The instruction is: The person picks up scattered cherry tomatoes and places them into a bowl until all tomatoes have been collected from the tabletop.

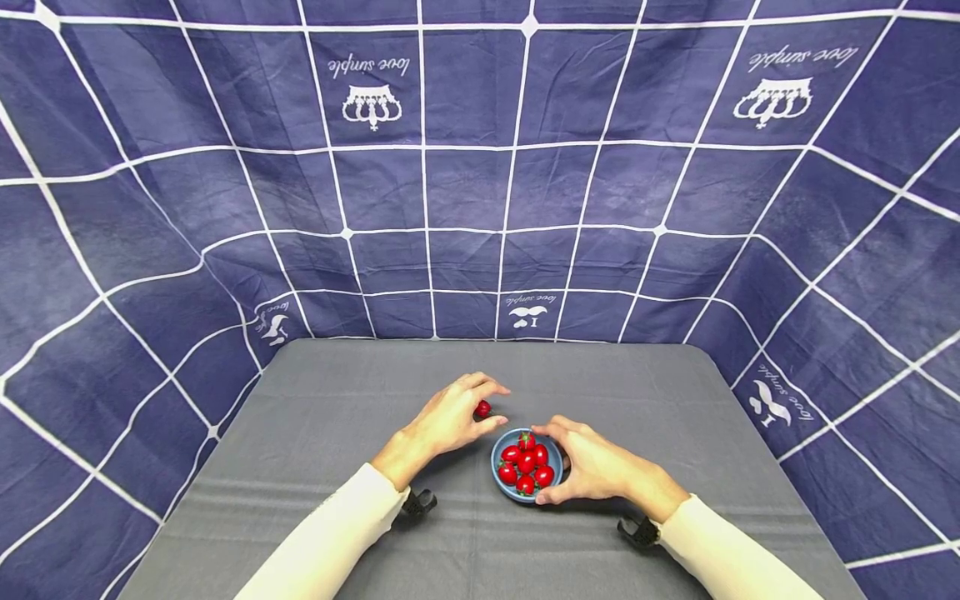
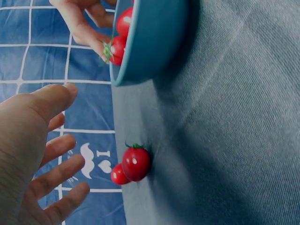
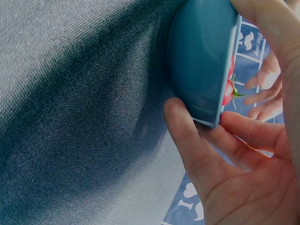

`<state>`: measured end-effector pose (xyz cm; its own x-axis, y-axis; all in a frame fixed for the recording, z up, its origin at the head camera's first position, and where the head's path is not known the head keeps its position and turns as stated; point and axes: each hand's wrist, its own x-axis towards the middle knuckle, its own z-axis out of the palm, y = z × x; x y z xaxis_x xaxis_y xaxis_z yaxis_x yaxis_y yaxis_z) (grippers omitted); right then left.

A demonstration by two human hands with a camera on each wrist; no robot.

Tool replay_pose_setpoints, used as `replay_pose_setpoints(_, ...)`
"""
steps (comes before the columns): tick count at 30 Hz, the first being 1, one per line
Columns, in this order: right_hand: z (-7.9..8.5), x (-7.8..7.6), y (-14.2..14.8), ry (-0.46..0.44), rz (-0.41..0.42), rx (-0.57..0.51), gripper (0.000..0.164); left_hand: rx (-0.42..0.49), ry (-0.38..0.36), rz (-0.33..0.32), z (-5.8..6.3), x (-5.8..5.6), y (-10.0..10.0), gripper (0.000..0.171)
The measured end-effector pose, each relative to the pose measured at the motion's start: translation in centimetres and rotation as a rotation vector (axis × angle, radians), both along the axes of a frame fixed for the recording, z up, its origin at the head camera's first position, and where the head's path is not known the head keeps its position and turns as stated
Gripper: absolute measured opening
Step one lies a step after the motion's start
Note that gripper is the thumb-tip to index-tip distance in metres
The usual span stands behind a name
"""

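A small blue bowl (image 3: pixel 201 51) holds several red cherry tomatoes (image 1: pixel 527 460), some with green stems. My right hand (image 1: pixel 596 462) grips the bowl at its right side, its thumb at the near rim and its fingers at the far rim and outer wall. To the left of the bowl, my left hand (image 1: pixel 453 417) hovers with thumb and fingers apart around a loose cherry tomato (image 2: pixel 136 163), holding nothing. In the left wrist view a second loose tomato (image 2: pixel 119 174) shows partly behind the first, both on the table.
Grey cloth covers the table (image 1: pixel 360 383). Dark blue curtains (image 1: pixel 465 192) with white grid lines stand along its back and both sides. Black straps with small devices (image 1: pixel 418 502) sit on both wrists, over pale sleeves.
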<state>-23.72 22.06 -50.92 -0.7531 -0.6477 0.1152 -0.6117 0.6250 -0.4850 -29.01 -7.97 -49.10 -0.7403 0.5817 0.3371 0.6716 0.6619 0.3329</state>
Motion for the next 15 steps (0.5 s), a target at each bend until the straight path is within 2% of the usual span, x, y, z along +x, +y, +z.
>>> replay_pose_setpoints(7, 0.2, 0.1, 0.0, -0.026, -0.004, -0.007, 0.096, -0.002, -0.006, 0.013, -0.8, -0.8, -0.7, 0.045)
replay_pose_setpoints(15, 0.3, 0.1, -0.1, -0.017, 0.002, -0.005, 0.095, -0.005, -0.073, 0.041, -1.7, -1.7, -1.3, 0.049)
